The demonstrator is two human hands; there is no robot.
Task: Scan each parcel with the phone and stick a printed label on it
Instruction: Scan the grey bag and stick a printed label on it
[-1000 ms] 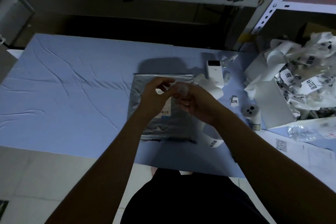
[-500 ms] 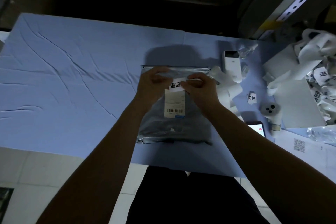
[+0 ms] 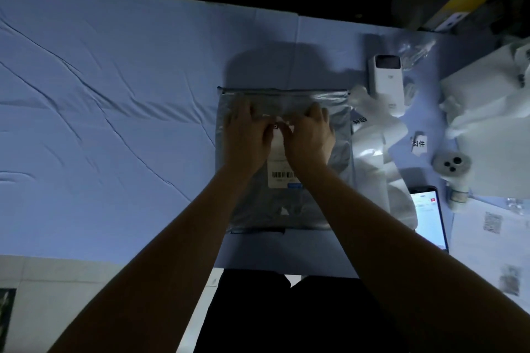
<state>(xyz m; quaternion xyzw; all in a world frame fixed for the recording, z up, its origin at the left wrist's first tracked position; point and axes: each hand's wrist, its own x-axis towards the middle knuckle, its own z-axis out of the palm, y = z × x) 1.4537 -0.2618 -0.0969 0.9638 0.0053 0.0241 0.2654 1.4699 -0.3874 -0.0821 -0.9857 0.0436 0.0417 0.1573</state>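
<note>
Both hands are down on the grey poly mailer (image 3: 258, 209), which lies flat in the middle of the blue cloth-covered table (image 3: 114, 123). The left hand (image 3: 248, 137) and right hand (image 3: 309, 137) sit side by side near the bag's top edge. Their fingers are laid out pretty flat, pressing rather than gripping. Between the thumbs you can just see a bit of the small printed label (image 3: 276, 125), right above the mailer's barcode shipping label (image 3: 282, 178).

Off to the right there's a curl of white label backing strip (image 3: 372, 146) and a loose sticker with black characters (image 3: 418, 143). The phone (image 3: 428, 218) lies there with its screen lit, and a white power bank (image 3: 385, 74) is further back.
</note>
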